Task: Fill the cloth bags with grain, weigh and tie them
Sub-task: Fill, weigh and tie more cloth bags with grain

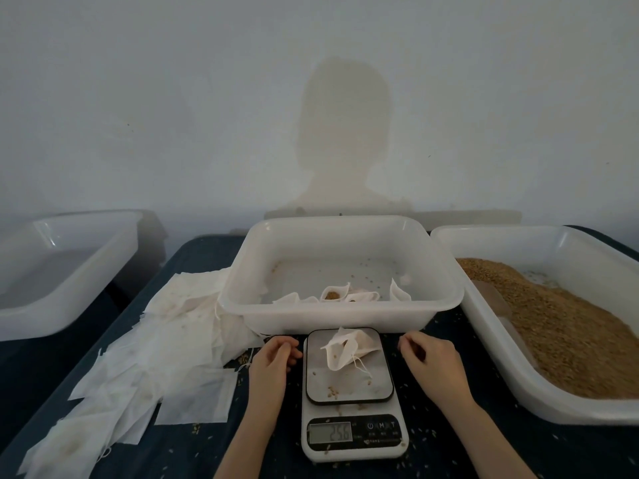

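- Nearest of all, a white kitchen scale (349, 409) stands on the dark blue table (449, 454); its small screen seems to read 25.6, and the button marks beside it look like a power sign, M and T. The fine print under them is too small to read.
- On the scale's plate lies a filled cloth bag (349, 347), mouth slack, its drawstring trailing loose toward the near right.
- A few grains lie scattered on the plate and over the table.
- Left hand (275, 354) rests just left of the plate, fingers loosely curled, holding nothing, not touching the bag.
- Right hand (428, 356) rests just right of the plate, fingers likewise loosely curled and empty.
- Behind the scale sits a white plastic tub (342, 309) with several more small bags (345, 296) inside, at least one showing grain in its open mouth.
- To the right, a second tub (539, 406) holds a heap of loose grain (567, 333).
- To the left, a pile of flat empty bags (155, 354) spreads over the table; beyond it stands a third tub (62, 267).
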Demonstrator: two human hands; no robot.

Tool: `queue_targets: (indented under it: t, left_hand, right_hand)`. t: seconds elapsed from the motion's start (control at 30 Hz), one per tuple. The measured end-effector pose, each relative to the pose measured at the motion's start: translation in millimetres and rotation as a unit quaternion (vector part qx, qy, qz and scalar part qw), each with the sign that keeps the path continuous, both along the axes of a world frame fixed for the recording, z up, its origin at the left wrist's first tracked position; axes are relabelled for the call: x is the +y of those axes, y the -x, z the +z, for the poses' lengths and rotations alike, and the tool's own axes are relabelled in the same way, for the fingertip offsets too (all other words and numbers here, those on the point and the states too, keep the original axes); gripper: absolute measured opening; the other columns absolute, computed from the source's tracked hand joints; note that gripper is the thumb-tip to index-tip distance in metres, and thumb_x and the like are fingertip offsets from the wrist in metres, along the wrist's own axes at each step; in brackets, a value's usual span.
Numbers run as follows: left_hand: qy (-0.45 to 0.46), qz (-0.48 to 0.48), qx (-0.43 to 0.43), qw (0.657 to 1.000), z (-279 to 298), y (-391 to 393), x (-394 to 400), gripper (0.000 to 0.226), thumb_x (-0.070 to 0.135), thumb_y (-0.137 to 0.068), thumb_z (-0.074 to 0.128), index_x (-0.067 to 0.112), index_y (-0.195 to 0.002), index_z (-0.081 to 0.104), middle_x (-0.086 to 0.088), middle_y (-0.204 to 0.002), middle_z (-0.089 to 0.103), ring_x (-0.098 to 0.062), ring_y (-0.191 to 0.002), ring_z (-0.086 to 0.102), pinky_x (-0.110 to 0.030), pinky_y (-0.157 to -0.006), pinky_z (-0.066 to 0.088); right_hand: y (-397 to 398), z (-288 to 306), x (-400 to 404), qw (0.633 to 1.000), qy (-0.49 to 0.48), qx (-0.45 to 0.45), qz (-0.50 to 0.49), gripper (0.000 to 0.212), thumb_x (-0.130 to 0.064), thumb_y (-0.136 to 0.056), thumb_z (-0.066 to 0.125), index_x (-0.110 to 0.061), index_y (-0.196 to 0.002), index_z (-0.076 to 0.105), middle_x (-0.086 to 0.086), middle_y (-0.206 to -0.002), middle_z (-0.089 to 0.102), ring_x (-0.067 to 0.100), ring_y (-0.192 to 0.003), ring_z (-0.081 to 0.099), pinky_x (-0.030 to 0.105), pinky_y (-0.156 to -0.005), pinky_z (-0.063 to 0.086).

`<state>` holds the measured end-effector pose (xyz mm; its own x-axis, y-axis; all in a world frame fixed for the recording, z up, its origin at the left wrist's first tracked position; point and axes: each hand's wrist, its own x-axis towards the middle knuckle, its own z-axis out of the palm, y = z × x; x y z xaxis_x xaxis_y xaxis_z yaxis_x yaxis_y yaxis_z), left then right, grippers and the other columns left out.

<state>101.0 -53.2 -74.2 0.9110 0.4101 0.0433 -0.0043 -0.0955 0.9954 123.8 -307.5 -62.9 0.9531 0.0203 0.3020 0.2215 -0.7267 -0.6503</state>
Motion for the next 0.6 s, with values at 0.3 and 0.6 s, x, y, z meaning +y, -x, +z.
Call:
queue_targets:
  t: [0.3, 0.6]
  left_hand:
    - [-0.006, 0.002, 0.004, 1.000, -0.2, 1.2, 0.8, 0.027, 0.004, -0.093, 0.047, 0.015, -0.080, 0.068, 0.002, -0.068, 0.066, 0.000, -0.060, 0.058, -0.020, -0.063, 0.042]
    - [-0.004, -0.001, 0.000, 1.000, 0.1, 1.1, 0.4, 0.026, 0.005, -0.092, 0.048, 0.015, -0.080, 0.068, 0.002, -0.067, 0.066, -0.001, -0.061, 0.058, -0.022, -0.064, 0.043]
  right_hand:
    - [0.0, -0.7, 0.6, 1.000, 0.004, -0.002, -0.004, 0.020, -0.022, -0.091, 0.061, -0.021, -0.072, 0.065, -0.006, -0.058, 0.060, 0.011, -0.055, 0.055, 0.020, -0.053, 0.042]
    - [0.4, -0.9, 0.3, 1.000, 0.000, -0.001, 0.001, 0.018, -0.022, -0.091, 0.061, -0.023, -0.073, 0.065, -0.008, -0.059, 0.061, 0.007, -0.060, 0.056, 0.016, -0.055, 0.044]
